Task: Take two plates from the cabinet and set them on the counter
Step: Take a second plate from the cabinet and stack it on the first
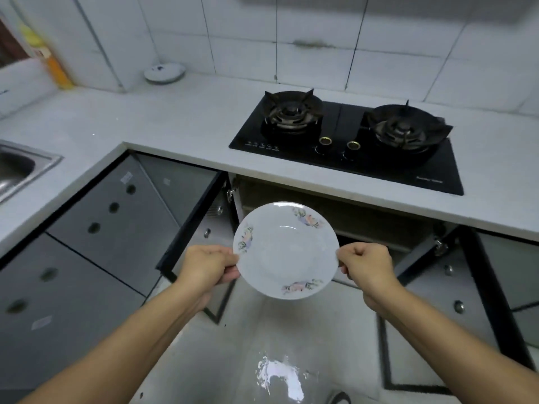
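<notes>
Gripping a floral plate (287,252) by opposite rims — both hands (208,265) — hob lettering unreadable.

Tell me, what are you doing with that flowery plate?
A person is holding one white plate with flower prints by its rim, the left hand on one side and the right hand on the other. It is in the air in front of the open cabinet under the stove. It is not on the counter yet.
</notes>
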### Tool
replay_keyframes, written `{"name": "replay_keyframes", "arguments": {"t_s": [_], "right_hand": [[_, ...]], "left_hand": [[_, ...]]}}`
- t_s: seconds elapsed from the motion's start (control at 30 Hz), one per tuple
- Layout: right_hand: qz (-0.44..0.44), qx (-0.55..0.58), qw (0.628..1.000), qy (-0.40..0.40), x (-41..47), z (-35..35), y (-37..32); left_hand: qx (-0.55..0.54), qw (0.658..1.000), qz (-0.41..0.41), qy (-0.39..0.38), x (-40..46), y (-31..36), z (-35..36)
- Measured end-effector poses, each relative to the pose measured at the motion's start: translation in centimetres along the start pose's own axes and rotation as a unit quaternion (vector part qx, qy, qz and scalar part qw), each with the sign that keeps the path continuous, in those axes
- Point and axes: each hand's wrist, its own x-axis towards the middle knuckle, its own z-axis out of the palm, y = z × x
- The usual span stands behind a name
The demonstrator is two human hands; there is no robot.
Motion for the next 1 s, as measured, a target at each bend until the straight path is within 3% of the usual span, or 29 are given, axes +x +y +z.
{"name": "replay_keyframes", "arguments": {"t_s": [0.4, 0.8, 1.0], "right_hand": [[-0.01, 0.049, 0.996, 0.073, -7.2, -14.9, -5.6], [0.003, 0.067, 0.988, 0.14, -12.2, -33.3, -7.7], [0.027, 0.085, 0.973, 0.212, -14.8, -40.5, -6.8]], "left_hand": [[0.001, 0.998, 0.035, -0.047, -12.7, 8.7, 6.4], [0.025, 0.988, 0.05, -0.145, -23.8, 13.8, 18.9], [0.07, 0.969, 0.078, -0.222, -26.9, 15.5, 25.8]]}}
